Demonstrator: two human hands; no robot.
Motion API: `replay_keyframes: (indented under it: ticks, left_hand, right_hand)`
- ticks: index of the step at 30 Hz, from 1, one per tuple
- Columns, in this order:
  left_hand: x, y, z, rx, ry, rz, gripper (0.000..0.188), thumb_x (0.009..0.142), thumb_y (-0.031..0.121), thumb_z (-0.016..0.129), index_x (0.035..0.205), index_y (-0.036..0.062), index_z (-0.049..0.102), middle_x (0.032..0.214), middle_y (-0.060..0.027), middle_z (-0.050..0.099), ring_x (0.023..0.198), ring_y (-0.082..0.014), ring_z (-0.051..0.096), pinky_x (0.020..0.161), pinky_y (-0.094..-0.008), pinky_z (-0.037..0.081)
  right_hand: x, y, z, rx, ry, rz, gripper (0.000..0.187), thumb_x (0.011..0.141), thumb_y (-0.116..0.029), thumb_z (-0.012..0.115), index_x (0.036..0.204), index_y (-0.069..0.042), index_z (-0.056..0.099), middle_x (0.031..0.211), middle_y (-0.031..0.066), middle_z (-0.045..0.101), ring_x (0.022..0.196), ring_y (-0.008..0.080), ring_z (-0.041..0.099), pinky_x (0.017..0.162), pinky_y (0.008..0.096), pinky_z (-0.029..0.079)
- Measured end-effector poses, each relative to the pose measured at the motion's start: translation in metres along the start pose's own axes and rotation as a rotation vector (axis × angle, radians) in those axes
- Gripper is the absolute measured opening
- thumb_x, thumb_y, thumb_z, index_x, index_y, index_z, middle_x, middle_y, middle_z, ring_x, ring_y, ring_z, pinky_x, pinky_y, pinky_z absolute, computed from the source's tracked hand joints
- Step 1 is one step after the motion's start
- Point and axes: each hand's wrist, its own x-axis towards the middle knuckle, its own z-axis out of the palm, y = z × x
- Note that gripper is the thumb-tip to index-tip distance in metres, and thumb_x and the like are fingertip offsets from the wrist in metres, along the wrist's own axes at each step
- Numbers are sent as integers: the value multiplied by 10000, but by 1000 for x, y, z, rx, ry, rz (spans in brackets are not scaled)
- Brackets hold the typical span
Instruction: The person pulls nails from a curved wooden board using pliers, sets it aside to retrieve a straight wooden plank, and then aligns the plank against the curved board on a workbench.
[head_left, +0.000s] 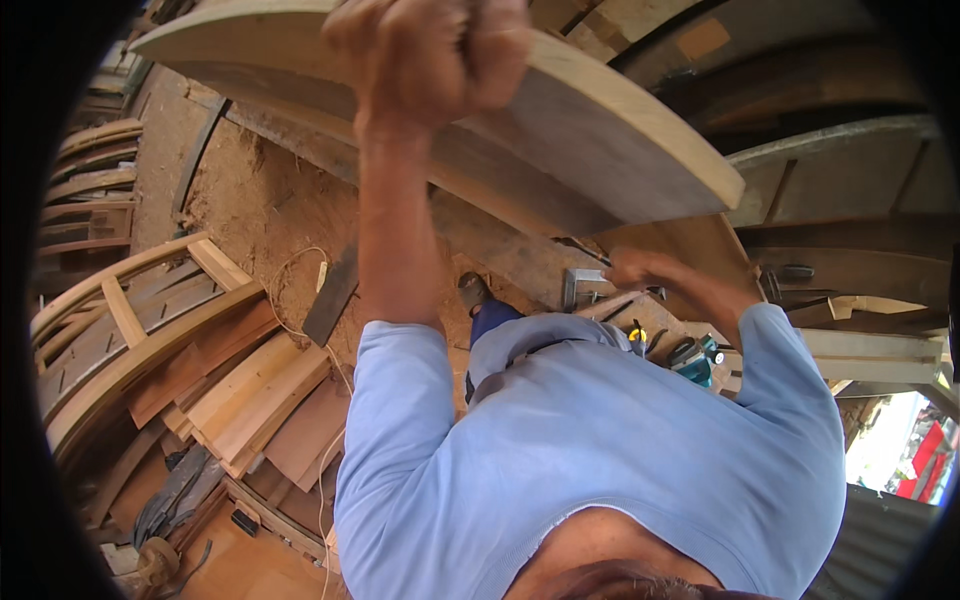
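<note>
Grips with the left hand (pixel 425 65) the pale upper edge of a long curved wooden panel (pixel 610 165), with the fingers bent over it into a fist, slightly blurred; can find the panel directly under these fingers, reaching out to both sides of them, with its right end above the right hand (pixel 634 270); brings the right fingers, half curled and close together, to the upper corner of a grey metal clamp (pixel 571 290); cannot tell from this view whether or not grasping it; can see below the right fingers, beside the right forearm, a teal power tool (pixel 693 364) and a small yellow object (pixel 638 334); below and left of the left fingers, near the left forearm, a dark flat board (pixel 333 295) and a thin pale cord (pixel 297 256) on a floor (pixel 250 195) scattered with shavings; farther out to the lower left of the same fingers, a curved wooden frame (pixel 125 312) with crosspieces, and beside it a pile of light and reddish planks (pixel 258 392); lower still, well apart from both hands, a crumpled dark cloth (pixel 172 505).
</note>
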Motion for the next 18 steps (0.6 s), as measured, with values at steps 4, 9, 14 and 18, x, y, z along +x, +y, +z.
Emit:
replay_keyframes:
  ticks: [4, 9, 14, 18]
  left_hand:
    - [-2, -5, 5, -63, 48, -19, 88, 741, 141, 558, 660, 108, 565, 509, -60, 514, 486, -252, 543, 551, -351, 387]
    - [-11, -13, 13, -72, 105, -7, 171, 639, 276, 720, 579, 193, 583, 496, -13, 592, 475, -200, 606, 562, -358, 430]
    - [-13, -8, 18, -57, 136, -27, 143, 656, 218, 668, 582, 177, 554, 478, 19, 550, 472, -176, 568, 545, -341, 400]
    - [-11, -9, 14, -50, 129, -41, 115, 648, 183, 637, 574, 172, 550, 470, 10, 537, 449, -181, 548, 533, -341, 385]
  right_hand:
    - [7, 2, -2, -129, -47, 137, 404, 928, -297, 581, 1013, 86, 676, 871, 252, 696, 761, 344, 686, 713, 453, 528]
    - [-16, -37, -45, -72, -194, 119, 361, 826, -224, 648, 1161, -91, 651, 738, 122, 684, 554, 183, 614, 499, 400, 487]
    - [-17, -25, -36, -2, -129, 273, 298, 937, -309, 576, 920, -26, 669, 650, 95, 632, 517, 174, 584, 468, 366, 463]
    - [-9, 1, -33, 273, -107, 43, 274, 909, -226, 577, 1039, 6, 645, 687, 95, 622, 549, 169, 592, 488, 343, 469]
